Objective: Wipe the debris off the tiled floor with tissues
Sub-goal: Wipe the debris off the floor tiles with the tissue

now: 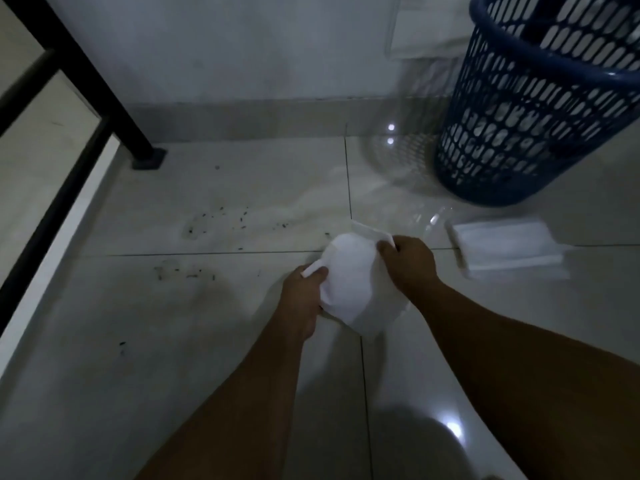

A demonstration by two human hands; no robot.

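I see the left hand (304, 292) and right hand (408, 261) both pinching the tissue (353, 289); wiping loosely could scatter the debris (221, 223) at centre left.

No text, label, brand, number or sign can be read. The crumpled white tissue sheet (353, 282), the flat white pack of tissues (509, 245) and the blue slotted plastic basket (540, 109) show plain surfaces only, and the picture is dim and blurred.
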